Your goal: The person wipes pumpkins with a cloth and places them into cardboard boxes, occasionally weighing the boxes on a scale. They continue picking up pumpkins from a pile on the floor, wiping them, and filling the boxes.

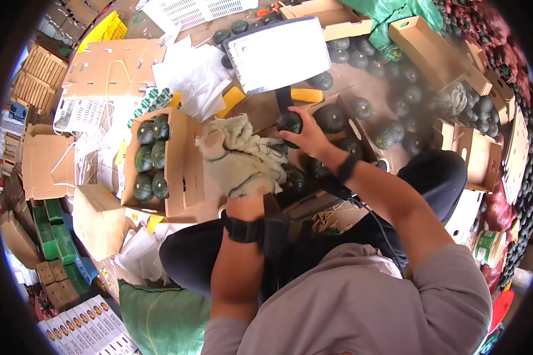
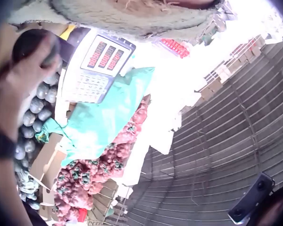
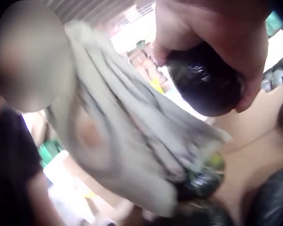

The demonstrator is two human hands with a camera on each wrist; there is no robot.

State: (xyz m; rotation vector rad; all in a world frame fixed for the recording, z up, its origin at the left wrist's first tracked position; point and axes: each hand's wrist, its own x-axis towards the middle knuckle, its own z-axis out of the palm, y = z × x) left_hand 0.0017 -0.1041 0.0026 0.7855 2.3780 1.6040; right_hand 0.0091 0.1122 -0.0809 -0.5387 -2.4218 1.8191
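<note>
My right hand (image 1: 309, 131) grips a small dark green pumpkin (image 1: 289, 122), fingers and thumb round its sides, above an open carton (image 1: 361, 131) holding several pumpkins. In the right wrist view the same pumpkin (image 3: 205, 82) looks glossy. A pale grey-green cloth (image 1: 243, 163) with dark stripes drapes over my left hand (image 1: 246, 207) and hides its fingers. The cloth's far end overlaps a green pumpkin (image 3: 203, 181) in the right wrist view; I cannot tell whether the left fingers hold it. Beyond the right hand stands a scale (image 1: 278, 54).
A carton (image 1: 175, 160) at the left holds dark green pumpkins in two columns. Loose pumpkins (image 1: 391, 135) cover the floor at the right, with trays (image 1: 426, 50) among them. White paper (image 1: 189, 77) lies behind the cloth. Red net sacks (image 2: 82, 188) lie farther off.
</note>
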